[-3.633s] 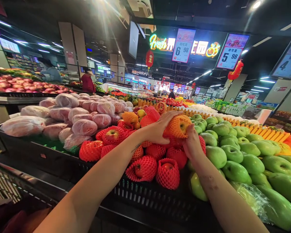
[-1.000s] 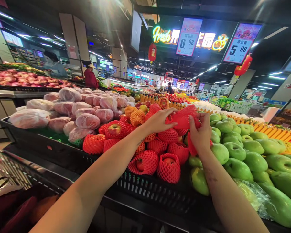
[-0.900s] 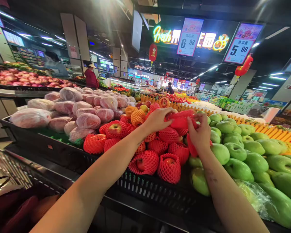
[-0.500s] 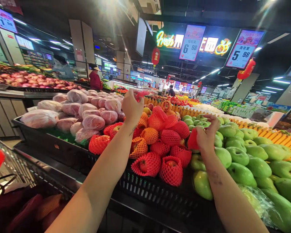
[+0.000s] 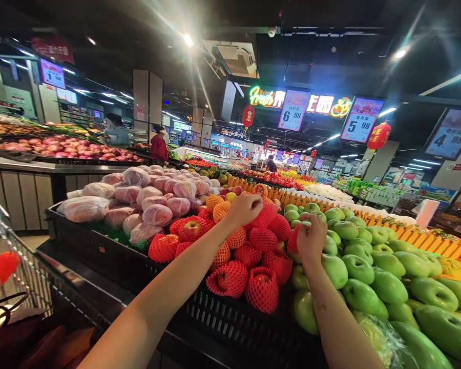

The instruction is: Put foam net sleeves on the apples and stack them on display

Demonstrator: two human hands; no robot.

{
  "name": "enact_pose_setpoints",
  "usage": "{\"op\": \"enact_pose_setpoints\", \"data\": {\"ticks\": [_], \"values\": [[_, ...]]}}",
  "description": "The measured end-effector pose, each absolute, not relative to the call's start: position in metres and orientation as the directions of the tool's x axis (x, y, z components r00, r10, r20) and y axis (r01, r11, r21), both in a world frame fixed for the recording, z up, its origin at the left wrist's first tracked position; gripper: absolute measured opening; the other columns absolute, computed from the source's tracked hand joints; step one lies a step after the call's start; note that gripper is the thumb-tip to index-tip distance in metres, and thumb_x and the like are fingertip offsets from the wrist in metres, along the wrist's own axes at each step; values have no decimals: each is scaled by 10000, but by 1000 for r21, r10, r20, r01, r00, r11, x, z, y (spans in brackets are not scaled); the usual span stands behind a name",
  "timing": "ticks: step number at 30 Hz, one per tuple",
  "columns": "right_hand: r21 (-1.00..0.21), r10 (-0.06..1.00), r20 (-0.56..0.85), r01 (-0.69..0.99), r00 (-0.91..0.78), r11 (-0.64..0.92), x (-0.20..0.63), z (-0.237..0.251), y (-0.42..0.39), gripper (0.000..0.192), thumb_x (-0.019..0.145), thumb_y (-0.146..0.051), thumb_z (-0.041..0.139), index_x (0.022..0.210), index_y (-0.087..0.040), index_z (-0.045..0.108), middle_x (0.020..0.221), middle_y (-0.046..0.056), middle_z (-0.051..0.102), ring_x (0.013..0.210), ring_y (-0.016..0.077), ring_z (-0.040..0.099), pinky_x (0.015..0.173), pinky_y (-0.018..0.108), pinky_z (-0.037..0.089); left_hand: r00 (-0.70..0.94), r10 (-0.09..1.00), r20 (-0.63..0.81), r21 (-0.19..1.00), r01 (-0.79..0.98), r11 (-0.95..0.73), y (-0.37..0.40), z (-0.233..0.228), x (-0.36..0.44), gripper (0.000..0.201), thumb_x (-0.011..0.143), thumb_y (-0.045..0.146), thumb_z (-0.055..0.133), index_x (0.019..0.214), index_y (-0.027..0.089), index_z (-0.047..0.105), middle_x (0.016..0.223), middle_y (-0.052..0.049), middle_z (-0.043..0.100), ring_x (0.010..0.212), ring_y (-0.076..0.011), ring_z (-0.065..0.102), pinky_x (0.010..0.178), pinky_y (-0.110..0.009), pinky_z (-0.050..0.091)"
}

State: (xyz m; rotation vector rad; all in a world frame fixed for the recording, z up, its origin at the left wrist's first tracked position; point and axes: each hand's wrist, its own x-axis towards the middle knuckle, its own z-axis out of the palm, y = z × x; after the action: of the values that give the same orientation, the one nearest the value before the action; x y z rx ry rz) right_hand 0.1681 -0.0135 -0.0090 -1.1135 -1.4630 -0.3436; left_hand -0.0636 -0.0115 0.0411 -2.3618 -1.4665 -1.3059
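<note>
My left hand is over the pile of apples in red foam nets. Its fingers are curled together, and what they hold, if anything, is hidden. My right hand is where the netted apples meet the green apples. Its fingers are bent and closed, with a smooth red patch against their left side; I cannot tell whether the hand grips it. Apples in orange nets lie beneath my left wrist. In front, a netted apple rests near the edge of the black crate.
Wrapped pinkish fruit fills the crate's left part. A shopping cart stands at the left. A low yellow fence runs behind the green apples. A plastic-wrapped item lies at the front right. A person in red is farther back.
My left hand has come down onto the netted apples; the pinkish-red material earlier seen at its fingertips is out of sight. My right hand's fingers have curled in more. The view has tilted up.
</note>
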Motion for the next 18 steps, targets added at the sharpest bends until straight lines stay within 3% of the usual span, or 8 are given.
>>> {"op": "enact_pose_setpoints", "data": {"ticks": [5,7,9,12,18], "values": [[-252,672,732,961,113,112,168,-2,-30,287,820,-84,504,963,-161,740,1150,196,688,1127,391,552,870,479,442,-140,753,644,491,829,-266,25,85,-84,344,979,289,380,890,197,699,964,-103,788,926,-267,720,746,-338,484],[-192,749,657,979,81,63,168,2,-36,288,878,-84,487,980,-140,751,1132,206,711,1100,381,599,822,442,442,-237,785,573,532,836,-135,49,89,-92,327,985,306,414,954,172,710,1028,-148,786,977,-306,722,766,-362,491],[-176,806,590,981,39,81,168,5,-41,295,901,-64,469,977,-134,746,1066,187,744,1015,333,653,771,394,437,-284,822,493,538,842,-31,70,83,-100,278,979,329,503,1016,152,714,1098,-177,775,1051,-328,714,827,-378,503],[-192,852,521,967,-46,169,165,10,-45,334,841,15,473,945,-156,741,1014,133,767,948,270,686,737,347,429,-260,884,388,490,871,41,93,67,-111,265,965,366,650,1092,139,702,1172,-138,746,1114,-285,689,963,-430,518],[17,736,473,841,-484,541,147,12,-52,249,875,-46,552,874,-190,755,985,59,785,1009,224,679,812,307,456,-158,938,308,408,913,20,116,60,-114,335,975,372,689,1235,162,665,1287,-107,680,1144,-268,669,986,-494,566]]}}
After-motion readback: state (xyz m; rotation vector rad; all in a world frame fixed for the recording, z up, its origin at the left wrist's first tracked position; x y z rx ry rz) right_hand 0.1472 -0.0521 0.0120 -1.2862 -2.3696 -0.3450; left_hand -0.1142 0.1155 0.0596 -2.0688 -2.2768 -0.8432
